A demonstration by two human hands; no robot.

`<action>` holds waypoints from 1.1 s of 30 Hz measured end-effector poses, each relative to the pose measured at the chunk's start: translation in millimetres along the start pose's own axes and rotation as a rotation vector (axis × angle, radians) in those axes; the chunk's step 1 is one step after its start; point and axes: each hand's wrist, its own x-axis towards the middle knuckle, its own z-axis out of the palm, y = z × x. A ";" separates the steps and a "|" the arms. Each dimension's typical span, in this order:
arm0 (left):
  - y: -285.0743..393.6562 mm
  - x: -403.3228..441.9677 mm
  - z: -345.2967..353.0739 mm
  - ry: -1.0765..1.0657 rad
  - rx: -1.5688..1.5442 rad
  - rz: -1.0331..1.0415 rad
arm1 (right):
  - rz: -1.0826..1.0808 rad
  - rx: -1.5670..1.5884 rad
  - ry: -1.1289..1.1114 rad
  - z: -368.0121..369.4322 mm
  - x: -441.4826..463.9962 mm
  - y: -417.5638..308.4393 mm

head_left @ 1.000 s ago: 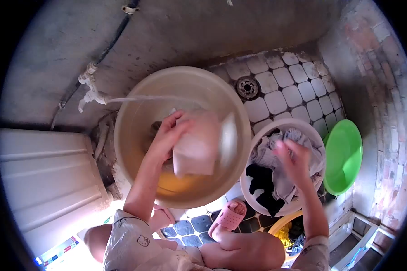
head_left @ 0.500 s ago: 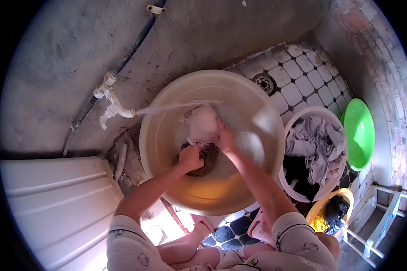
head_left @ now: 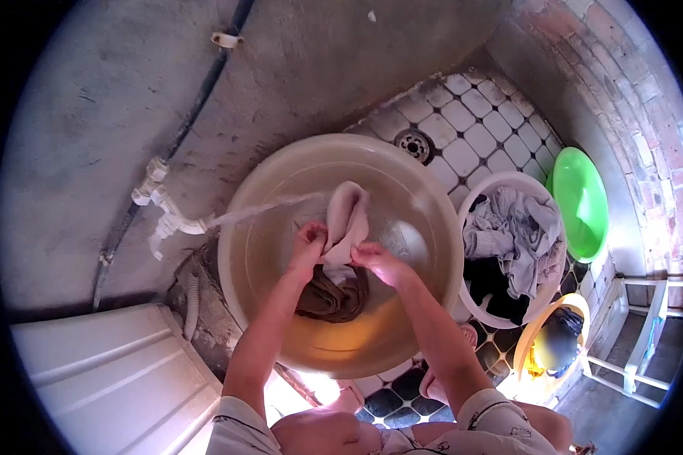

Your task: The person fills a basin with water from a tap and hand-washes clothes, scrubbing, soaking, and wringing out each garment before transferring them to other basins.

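Note:
A pale pink piece of cloth [head_left: 347, 220] is held up over a large beige basin [head_left: 425, 186], its upper part folded into a loop. My left hand [head_left: 308, 244] pinches its left edge, and my right hand [head_left: 375, 260] grips the right lower edge between thumb and fingers. Just beneath the hands a brown cloth [head_left: 332, 297] lies bunched in the basin. From the white tap [head_left: 176, 218] on the left, a stream of water [head_left: 269, 207] shoots across toward the pale cloth.
To the right stands a white tub [head_left: 474, 284] of grey and black clothes. Beyond it a green basin [head_left: 580, 205] leans by the wall. A yellow basin [head_left: 525, 345] and a white metal frame [head_left: 649, 337] are lower right. A floor drain [head_left: 415, 144] sits behind; a white ridged lid [head_left: 114, 371] is at left.
Both hands have lifted and spread the pale cloth, which was bunched low beside the brown cloth. My left hand has moved up off the brown cloth. The camera view has shifted slightly.

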 end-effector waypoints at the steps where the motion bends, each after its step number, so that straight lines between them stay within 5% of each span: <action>1: -4.4 1.6 -3.6 0.003 0.132 0.129 | -0.035 -0.183 0.104 4.4 -5.4 -11.3; 3: -5.9 2.8 -16.7 0.009 0.202 0.292 | -0.160 -0.402 0.333 -1.4 -5.2 -12.9; 5: 19.1 -1.0 -22.2 0.093 0.471 0.456 | -0.397 -0.277 0.710 -36.8 16.1 24.5; 8: 7.1 15.3 -46.0 0.187 0.778 0.638 | -0.169 -0.396 1.084 -26.1 17.5 1.3; 9: 0.6 21.6 -57.2 0.220 0.871 0.683 | -0.221 -0.468 1.100 -19.7 19.2 -9.5; 13: 54.3 -27.6 -63.6 0.299 0.051 0.428 | -0.378 -0.641 1.026 -28.4 48.4 -25.7; 15: 77.1 -53.6 -84.8 0.458 -0.328 0.561 | -0.430 -0.664 0.929 -38.1 64.6 -27.8; 17: 119.5 -79.0 -89.1 0.421 -0.362 0.904 | -0.470 -0.674 0.831 -40.7 77.2 -32.3; 20: 140.4 -71.3 -104.4 0.750 0.487 1.301 | -0.510 -0.503 0.787 -45.1 105.8 -36.4; 23: 147.8 -72.0 -129.9 0.877 0.948 1.213 | -0.445 -0.516 0.757 -50.3 114.4 -44.6; 29: 164.4 -79.2 -128.4 0.947 0.897 0.966 | -0.397 -0.537 0.661 -36.6 108.2 -52.1; 32: 160.7 -76.6 -118.1 0.969 0.665 0.976 | -0.642 -0.835 0.656 -43.8 139.1 -0.2; 33: 156.6 -75.6 -111.1 0.982 0.544 0.984 | -0.460 -0.922 0.633 -39.2 132.1 -6.3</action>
